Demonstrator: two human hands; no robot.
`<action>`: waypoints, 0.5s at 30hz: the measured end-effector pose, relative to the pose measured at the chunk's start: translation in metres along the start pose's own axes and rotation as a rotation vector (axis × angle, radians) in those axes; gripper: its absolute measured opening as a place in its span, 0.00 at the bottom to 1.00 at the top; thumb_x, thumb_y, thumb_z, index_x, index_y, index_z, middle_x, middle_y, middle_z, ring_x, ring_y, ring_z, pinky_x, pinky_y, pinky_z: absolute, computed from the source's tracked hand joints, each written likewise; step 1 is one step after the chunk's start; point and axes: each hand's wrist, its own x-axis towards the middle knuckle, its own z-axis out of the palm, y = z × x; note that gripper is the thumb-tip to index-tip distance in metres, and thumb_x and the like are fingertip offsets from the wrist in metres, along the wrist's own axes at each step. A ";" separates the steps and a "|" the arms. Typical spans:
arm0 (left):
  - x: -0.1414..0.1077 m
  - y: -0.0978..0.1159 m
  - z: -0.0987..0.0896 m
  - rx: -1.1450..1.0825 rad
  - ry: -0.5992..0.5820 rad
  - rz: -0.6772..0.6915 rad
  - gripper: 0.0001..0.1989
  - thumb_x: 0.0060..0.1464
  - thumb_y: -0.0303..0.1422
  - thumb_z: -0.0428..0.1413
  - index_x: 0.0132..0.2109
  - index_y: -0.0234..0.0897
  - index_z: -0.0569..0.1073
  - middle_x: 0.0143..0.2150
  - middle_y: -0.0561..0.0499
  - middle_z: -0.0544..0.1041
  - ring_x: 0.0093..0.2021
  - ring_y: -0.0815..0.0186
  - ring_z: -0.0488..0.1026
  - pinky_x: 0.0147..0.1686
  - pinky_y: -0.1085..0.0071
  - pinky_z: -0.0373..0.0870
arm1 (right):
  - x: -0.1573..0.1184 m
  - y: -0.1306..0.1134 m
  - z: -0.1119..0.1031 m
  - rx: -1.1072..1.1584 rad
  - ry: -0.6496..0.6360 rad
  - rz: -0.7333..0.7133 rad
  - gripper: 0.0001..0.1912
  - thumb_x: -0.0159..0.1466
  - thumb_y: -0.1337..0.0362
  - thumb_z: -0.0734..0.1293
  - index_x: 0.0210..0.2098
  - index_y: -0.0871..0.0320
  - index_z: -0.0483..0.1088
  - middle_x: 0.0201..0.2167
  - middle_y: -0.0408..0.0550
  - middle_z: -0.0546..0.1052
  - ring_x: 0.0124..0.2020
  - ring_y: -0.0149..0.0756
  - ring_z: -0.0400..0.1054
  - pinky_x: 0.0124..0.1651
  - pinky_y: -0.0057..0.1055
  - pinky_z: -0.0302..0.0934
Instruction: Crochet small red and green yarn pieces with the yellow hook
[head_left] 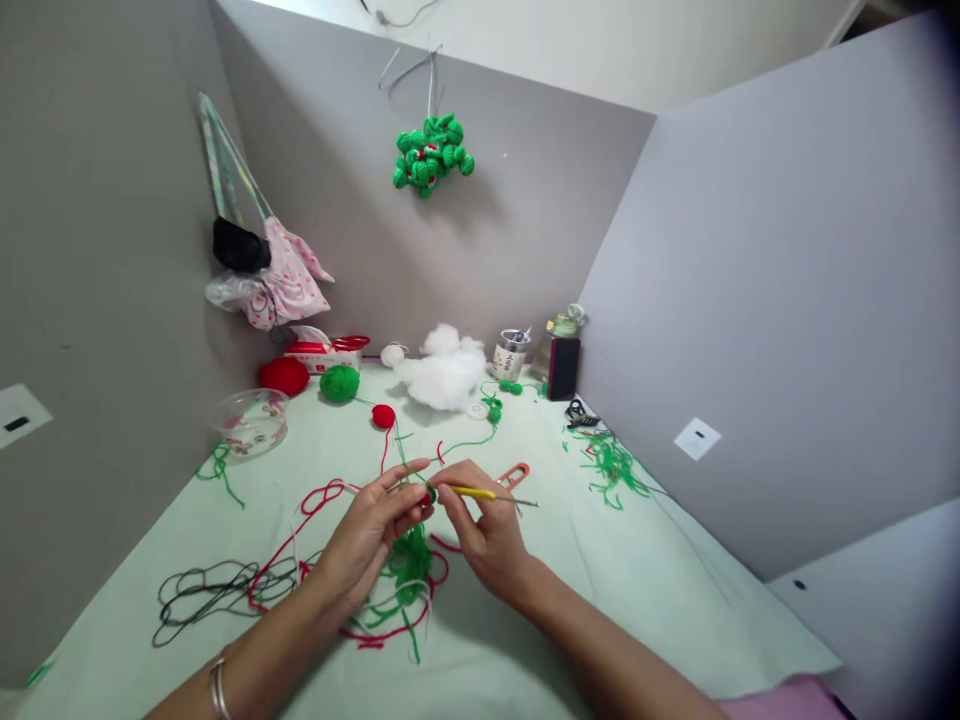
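Observation:
My left hand (381, 528) pinches a small red and green crochet piece (429, 496) above the middle of the table. A strand of green yarn (403, 443) runs from its fingers back toward the balls. My right hand (484, 530) is closed on a crochet hook with a yellow handle (474, 492), its metal shaft pointing to the right. The hook's other end is hidden by the fingers, which meet the left fingertips at the piece. Under the hands lies a tangle of green yarn (411, 570), with red and white strands around it.
Black cord (217, 590) lies coiled at the left. Behind are a plastic bowl (251, 425), a red yarn ball (284, 376), a green yarn ball (340, 383), white stuffing (444, 370) and a pen cup (511, 356). Green scraps (611, 462) lie right; partitions enclose the table.

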 end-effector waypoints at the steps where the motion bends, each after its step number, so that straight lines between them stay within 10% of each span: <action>1: 0.005 -0.003 -0.003 0.000 0.006 -0.006 0.23 0.51 0.26 0.73 0.54 0.33 0.80 0.32 0.54 0.81 0.28 0.74 0.75 0.40 0.77 0.79 | -0.002 0.005 0.004 0.000 0.011 0.021 0.08 0.74 0.69 0.62 0.43 0.57 0.74 0.35 0.48 0.80 0.36 0.35 0.75 0.40 0.32 0.71; 15: 0.012 -0.019 -0.017 0.069 0.061 -0.059 0.28 0.45 0.32 0.76 0.53 0.31 0.80 0.22 0.61 0.71 0.20 0.77 0.63 0.29 0.78 0.75 | -0.021 0.022 0.010 -0.063 -0.140 -0.048 0.10 0.75 0.69 0.60 0.47 0.56 0.73 0.38 0.51 0.80 0.40 0.37 0.76 0.43 0.31 0.73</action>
